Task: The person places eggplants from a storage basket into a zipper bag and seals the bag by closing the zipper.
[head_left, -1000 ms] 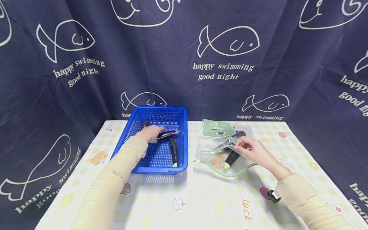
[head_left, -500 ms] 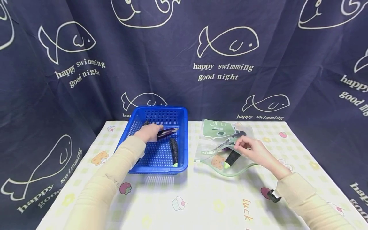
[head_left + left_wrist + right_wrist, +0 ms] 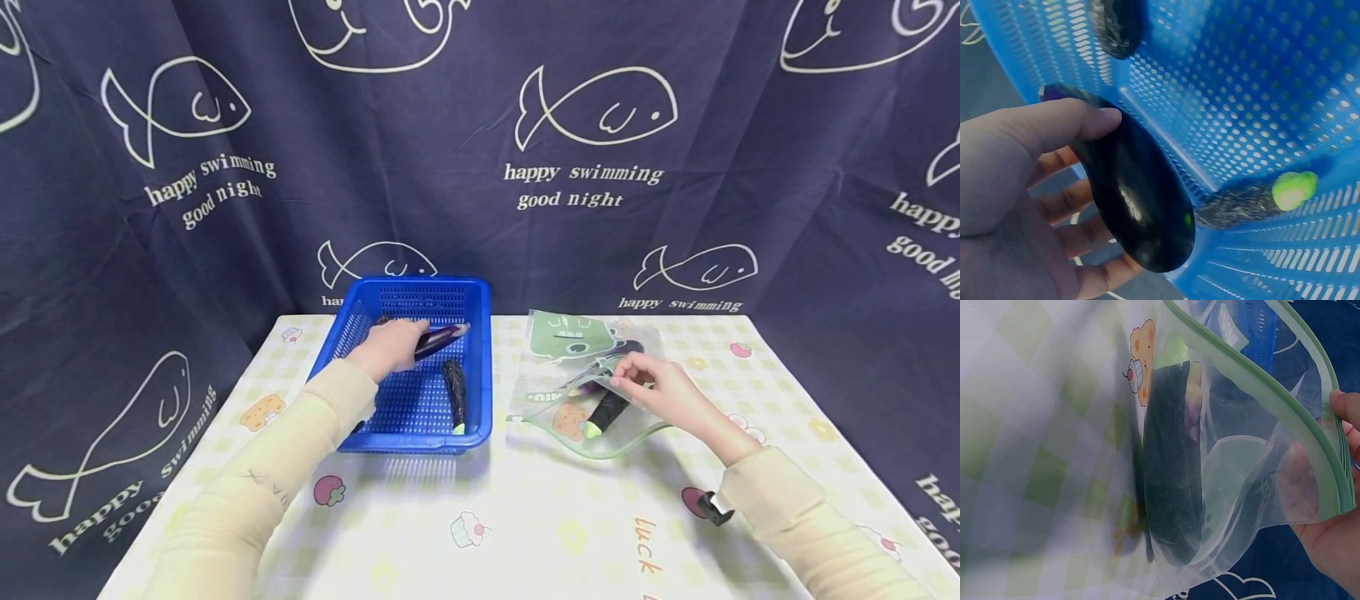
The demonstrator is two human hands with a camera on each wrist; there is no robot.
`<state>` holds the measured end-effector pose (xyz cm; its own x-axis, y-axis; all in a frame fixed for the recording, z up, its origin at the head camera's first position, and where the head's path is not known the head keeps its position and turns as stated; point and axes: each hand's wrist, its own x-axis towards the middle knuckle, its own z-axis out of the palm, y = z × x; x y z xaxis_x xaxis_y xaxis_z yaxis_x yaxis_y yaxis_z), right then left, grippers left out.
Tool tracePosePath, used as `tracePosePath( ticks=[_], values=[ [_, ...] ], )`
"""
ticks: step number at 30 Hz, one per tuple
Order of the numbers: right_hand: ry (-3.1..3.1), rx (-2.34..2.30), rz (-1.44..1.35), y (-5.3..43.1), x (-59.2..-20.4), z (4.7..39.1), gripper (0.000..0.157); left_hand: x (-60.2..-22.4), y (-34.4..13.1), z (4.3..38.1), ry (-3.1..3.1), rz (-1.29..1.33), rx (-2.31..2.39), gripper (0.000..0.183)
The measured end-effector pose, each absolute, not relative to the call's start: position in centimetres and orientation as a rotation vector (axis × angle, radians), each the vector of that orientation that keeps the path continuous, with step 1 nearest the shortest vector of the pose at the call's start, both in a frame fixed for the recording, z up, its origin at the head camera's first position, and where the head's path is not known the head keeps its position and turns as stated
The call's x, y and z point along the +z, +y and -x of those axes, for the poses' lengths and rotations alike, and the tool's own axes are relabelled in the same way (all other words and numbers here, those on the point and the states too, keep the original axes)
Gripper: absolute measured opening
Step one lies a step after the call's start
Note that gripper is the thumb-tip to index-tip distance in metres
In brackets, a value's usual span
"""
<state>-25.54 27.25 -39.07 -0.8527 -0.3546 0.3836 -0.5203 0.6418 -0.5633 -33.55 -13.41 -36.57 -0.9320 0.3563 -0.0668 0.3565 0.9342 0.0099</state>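
My left hand point(image 3: 386, 346) is over the blue plastic basket point(image 3: 480, 400) and grips a glossy dark purple eggplant point(image 3: 1141, 194), the thumb on top and the other fingers underneath. Inside the basket lies a wrinkled black vegetable with a light green end point(image 3: 454, 396); another dark wrinkled one point(image 3: 1116, 28) shows in the left wrist view. On the right, my right hand point(image 3: 652, 387) pinches the green-edged mouth of a clear zip bag point(image 3: 1297, 419) and keeps it raised. The bag holds a dark vegetable with a green end point(image 3: 1172, 462) and something purple point(image 3: 588, 385) behind it.
A white table with a pastel printed cloth point(image 3: 525, 525) carries the basket and the bag, set apart from each other. Behind it hangs a navy curtain point(image 3: 450, 167) with fish drawings. A small black object point(image 3: 714, 508) sits by the right cuff.
My left hand has risen slightly with the eggplant, which is now farther from the wrinkled vegetable below it. The right hand and the bag have stayed in place.
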Motion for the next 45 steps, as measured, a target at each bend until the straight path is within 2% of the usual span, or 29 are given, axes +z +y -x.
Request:
tracePosePath(
  ticks=[26,45],
  values=[
    [-2.63,1.006,-0.71,27.3,-39.3,25.7,0.009,-32.5,-12.3,30.8,3.106,-0.597,0.025,0.048],
    [-2.644,0.994,-0.694,27.4,-38.8,25.7,0.008,-30.6,-11.3,29.1,3.097,-0.655,0.032,0.054]
  ],
)
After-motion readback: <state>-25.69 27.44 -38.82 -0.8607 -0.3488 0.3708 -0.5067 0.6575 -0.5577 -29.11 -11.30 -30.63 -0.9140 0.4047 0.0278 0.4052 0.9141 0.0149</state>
